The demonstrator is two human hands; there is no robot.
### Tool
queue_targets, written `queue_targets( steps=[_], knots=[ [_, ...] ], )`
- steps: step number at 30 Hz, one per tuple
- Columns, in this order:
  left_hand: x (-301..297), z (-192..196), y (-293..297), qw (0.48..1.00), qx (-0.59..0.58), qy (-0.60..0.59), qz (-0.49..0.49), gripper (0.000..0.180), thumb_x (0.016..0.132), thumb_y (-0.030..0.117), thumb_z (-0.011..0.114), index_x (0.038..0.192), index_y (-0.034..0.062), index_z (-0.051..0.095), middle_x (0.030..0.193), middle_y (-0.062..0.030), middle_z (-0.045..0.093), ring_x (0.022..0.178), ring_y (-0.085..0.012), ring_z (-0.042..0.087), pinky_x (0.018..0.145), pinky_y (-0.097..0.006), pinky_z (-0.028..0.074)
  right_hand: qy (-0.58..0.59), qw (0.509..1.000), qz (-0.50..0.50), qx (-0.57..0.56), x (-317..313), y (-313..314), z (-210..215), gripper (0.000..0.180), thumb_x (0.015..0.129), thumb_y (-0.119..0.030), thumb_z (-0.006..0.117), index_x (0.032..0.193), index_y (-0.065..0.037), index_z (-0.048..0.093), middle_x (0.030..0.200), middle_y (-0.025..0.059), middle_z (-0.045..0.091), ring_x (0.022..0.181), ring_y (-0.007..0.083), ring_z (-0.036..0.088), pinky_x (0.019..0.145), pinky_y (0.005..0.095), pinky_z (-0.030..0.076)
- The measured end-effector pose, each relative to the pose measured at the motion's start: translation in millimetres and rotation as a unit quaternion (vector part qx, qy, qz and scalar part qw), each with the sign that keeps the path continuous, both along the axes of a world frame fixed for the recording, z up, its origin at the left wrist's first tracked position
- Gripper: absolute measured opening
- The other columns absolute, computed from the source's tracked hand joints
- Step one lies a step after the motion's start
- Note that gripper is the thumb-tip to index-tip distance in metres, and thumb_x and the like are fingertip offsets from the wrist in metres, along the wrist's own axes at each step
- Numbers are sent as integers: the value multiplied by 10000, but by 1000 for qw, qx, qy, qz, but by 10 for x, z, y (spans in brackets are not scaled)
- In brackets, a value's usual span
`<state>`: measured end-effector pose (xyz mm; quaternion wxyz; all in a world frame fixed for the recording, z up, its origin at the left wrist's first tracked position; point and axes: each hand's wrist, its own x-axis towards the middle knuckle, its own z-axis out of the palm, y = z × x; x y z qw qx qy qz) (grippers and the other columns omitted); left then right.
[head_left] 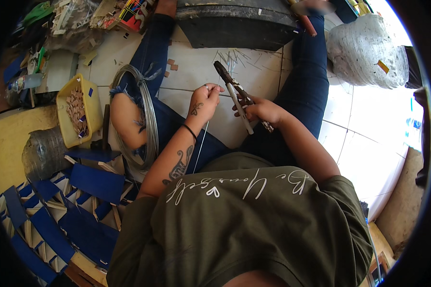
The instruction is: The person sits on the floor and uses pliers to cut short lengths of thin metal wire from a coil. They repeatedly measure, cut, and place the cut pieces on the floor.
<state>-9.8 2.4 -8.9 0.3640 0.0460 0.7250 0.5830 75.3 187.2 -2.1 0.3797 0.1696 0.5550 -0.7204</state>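
My left hand [206,101] is closed in a pinch on a thin metal wire [202,143], which runs down past my left forearm. The wire's upper end meets the dark jaws of a pair of long-handled pliers [231,86]. My right hand [264,110] is wrapped around the handles of these pliers, one pale and one brown with white flecks. Whether the jaws are closed on the wire is too small to tell. A coil of wire [152,126] hangs over my bent left knee. Several short straight wire pieces [238,58] lie loose on the tiles beyond my hands.
A black box [239,26] stands ahead between my legs. At left, a yellow basket [92,115] holds small brown pieces, with blue panels and pale slats [96,182] stacked nearer me. A plastic-wrapped bundle [366,50] sits at far right. Small brown chips [172,66] lie on the floor.
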Motion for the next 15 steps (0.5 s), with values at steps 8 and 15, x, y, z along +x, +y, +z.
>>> queue_targets(
  steps=[8, 15],
  knots=[
    [3, -10, -9, 1000, 15, 26, 4, 220, 925, 182, 428, 914, 7, 562, 537, 53, 391, 429, -22, 303, 395, -182, 252, -30, 999, -25, -16, -7, -47, -41, 283, 710, -65, 455, 968, 35, 515, 920, 140, 581, 846, 227, 603, 752, 332, 486],
    [6, 158, -98, 992, -69, -105, -12, 255, 932, 204, 401, 902, 10, 563, 557, 25, 441, 429, -38, 343, 420, -180, 324, -29, 989, -35, 140, -7, -125, -99, 226, 731, -142, 549, 886, 20, 524, 774, 124, 600, 724, 204, 610, 675, 304, 483]
  ],
)
